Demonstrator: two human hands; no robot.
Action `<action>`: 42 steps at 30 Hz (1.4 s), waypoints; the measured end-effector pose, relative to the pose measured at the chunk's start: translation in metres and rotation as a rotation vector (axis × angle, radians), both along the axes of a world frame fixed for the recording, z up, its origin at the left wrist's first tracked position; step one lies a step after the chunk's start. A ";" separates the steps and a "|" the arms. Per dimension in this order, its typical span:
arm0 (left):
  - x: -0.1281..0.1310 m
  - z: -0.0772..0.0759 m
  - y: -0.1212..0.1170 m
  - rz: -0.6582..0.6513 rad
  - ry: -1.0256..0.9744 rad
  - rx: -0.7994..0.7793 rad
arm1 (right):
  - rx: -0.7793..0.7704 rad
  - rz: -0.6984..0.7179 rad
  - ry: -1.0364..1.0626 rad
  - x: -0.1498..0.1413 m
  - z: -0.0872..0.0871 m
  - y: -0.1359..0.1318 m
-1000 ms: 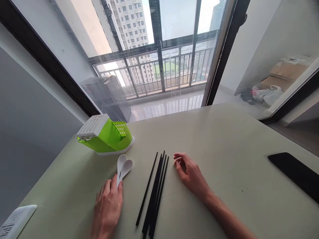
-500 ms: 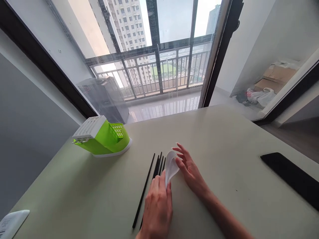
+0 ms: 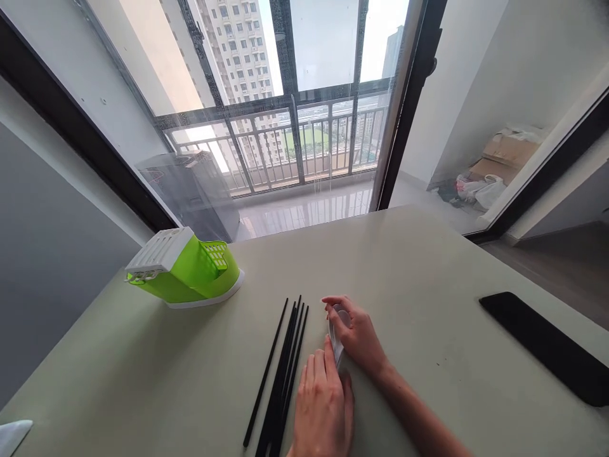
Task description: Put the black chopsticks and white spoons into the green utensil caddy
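Observation:
Both of my hands are around a white soup spoon [image 3: 337, 346] low over the table, just right of the black chopsticks. My left hand [image 3: 320, 390] grips its near handle end. The fingers of my right hand [image 3: 356, 331] are curled around the bowl end and partly hide it. I cannot tell whether it is one spoon or a stack. Several black chopsticks [image 3: 265, 374] lie lengthwise on the table, one a little apart to the left. A wider black piece with a hole [image 3: 271, 431] lies among them at the near end.
A green and white utensil holder [image 3: 190, 273] stands at the back left of the pale table [image 3: 404, 273]. A long flat black object [image 3: 542, 346] lies at the right. The corner of a white object [image 3: 14, 437] shows at the lower left. Glass doors stand beyond the table.
My right hand has closed around the spoon's bowl, where its fingers were spread before. Both hands and the spoon have moved right, away from the chopsticks, and the spoon sits lower.

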State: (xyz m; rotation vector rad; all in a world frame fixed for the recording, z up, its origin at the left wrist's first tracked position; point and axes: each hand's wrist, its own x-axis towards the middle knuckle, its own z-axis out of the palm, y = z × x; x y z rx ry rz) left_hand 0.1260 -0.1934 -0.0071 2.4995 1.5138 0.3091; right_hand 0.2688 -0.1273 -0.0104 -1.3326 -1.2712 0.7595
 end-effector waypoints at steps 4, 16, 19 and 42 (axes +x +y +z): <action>-0.016 0.005 -0.010 -0.019 0.002 0.025 | 0.020 0.039 -0.027 -0.001 -0.001 -0.001; -0.117 0.141 0.106 0.290 -0.070 0.711 | 0.046 0.052 -0.052 -0.004 -0.002 -0.002; -0.150 0.163 0.142 0.441 0.034 0.828 | 0.056 0.047 -0.048 -0.005 -0.001 -0.002; -0.062 0.134 0.161 0.151 -0.080 0.657 | 0.047 -0.091 0.009 -0.004 -0.003 0.002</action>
